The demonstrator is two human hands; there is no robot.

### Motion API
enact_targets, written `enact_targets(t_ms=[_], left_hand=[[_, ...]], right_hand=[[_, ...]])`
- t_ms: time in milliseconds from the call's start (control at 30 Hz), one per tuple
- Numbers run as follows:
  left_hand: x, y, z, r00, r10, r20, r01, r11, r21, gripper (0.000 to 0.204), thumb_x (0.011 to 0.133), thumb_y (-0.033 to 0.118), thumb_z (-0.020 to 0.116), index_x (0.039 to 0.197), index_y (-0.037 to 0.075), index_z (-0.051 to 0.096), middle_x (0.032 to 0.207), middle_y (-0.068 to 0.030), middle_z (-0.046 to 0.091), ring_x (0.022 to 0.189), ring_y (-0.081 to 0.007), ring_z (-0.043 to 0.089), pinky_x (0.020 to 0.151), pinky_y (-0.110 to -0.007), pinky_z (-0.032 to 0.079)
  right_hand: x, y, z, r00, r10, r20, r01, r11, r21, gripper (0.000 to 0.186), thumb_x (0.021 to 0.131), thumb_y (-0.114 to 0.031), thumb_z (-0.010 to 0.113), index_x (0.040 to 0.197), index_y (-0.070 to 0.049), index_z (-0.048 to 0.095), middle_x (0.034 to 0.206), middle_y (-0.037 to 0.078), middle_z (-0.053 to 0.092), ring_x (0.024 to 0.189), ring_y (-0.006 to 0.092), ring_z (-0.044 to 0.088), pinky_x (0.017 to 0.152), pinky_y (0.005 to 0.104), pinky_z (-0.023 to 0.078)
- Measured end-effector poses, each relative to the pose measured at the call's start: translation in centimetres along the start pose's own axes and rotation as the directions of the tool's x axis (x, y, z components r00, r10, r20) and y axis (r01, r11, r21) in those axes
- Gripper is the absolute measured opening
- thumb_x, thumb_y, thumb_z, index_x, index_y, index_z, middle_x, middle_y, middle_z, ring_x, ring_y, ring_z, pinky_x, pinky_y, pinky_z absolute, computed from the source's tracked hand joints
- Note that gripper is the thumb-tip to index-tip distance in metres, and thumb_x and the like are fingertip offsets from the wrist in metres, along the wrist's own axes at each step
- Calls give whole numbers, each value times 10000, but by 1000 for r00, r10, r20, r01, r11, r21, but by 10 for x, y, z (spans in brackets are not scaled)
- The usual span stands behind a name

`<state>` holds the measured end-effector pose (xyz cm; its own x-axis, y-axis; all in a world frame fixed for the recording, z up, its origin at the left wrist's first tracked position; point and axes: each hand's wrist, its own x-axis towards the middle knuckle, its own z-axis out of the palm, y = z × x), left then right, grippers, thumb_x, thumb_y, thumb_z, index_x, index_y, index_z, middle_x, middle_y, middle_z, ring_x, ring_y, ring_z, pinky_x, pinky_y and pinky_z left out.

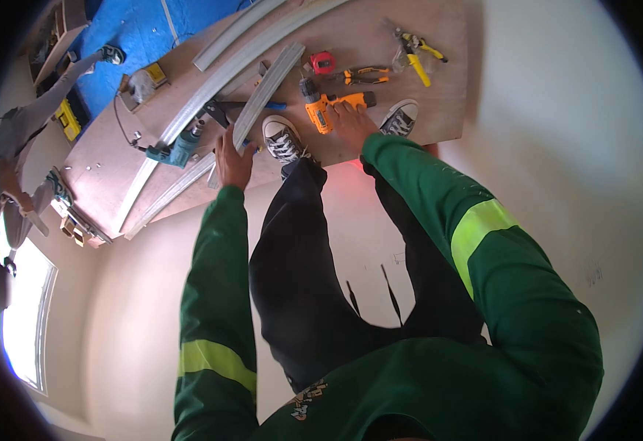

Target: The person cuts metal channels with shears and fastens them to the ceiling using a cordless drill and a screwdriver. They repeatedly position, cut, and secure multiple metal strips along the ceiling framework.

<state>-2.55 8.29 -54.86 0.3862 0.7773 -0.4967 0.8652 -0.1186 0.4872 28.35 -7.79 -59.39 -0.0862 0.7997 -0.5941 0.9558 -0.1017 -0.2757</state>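
My left hand (233, 158), fingers apart, is at a pale metal channel (261, 98), near a teal corded drill (174, 152). My right hand (351, 123) has its fingers on the handle of an orange cordless drill (315, 110), lying on a plywood board (439, 103). Behind that drill are a red tape measure (322, 62), orange-handled pliers (362, 76) and yellow-handled cutters (417, 62). My sneakers rest on the board, the left one (283, 140) between my hands, the right one (399, 116) right of the orange drill.
More long metal channels (134, 198) lie across the board. A co-worker (13, 176) in grey clothing is at the far left. Beyond the board are blue sheeting (138, 37) and a yellow case (68, 117). A box with a plastic bag (145, 81) sits at the back left.
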Motion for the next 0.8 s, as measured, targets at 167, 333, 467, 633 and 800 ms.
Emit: enact_targets(t_ms=[167,333,467,633,800], left_hand=[[73,-15,63,994,-7,113,-21,969,247,771,851,298,911,1429,-13,508,1354,-248,591,1281,-475,608,1092,-549,504],[103,-6,83,988,-103,115,46,908,417,709,828,303,925,1346,51,511,1325,-214,589,1252,-469,628,1005,-604,547],[100,11,65,987,-76,141,9,905,425,617,823,168,808,1341,76,487,1284,-247,563,1196,-513,644,947,-633,565],[57,41,12,980,80,184,-123,965,232,602,812,143,758,1318,57,444,1307,-302,525,1131,-588,638,932,-677,541],[-34,89,-79,951,65,303,-141,962,234,617,796,202,783,1322,59,494,1216,-304,683,1031,-572,692,844,-662,544]], right_hand=[[35,32,54,981,-190,-43,180,969,-170,543,1002,-169,625,1513,-25,511,1419,132,555,1346,316,584,1113,528,479],[51,41,61,978,-192,-87,182,977,-113,451,1005,-150,614,1440,-66,527,1355,117,559,1294,311,615,1058,513,493],[53,37,44,975,-222,-18,219,971,-96,490,987,-163,654,1447,-69,515,1347,117,569,1260,304,640,1035,458,507],[5,21,-9,969,-245,16,246,963,-112,555,949,-158,703,1447,-20,501,1326,178,568,1130,320,708,937,429,566],[-105,12,-97,992,6,127,-43,957,287,628,905,-141,743,1455,27,493,1321,276,570,1065,416,733,928,493,600]])
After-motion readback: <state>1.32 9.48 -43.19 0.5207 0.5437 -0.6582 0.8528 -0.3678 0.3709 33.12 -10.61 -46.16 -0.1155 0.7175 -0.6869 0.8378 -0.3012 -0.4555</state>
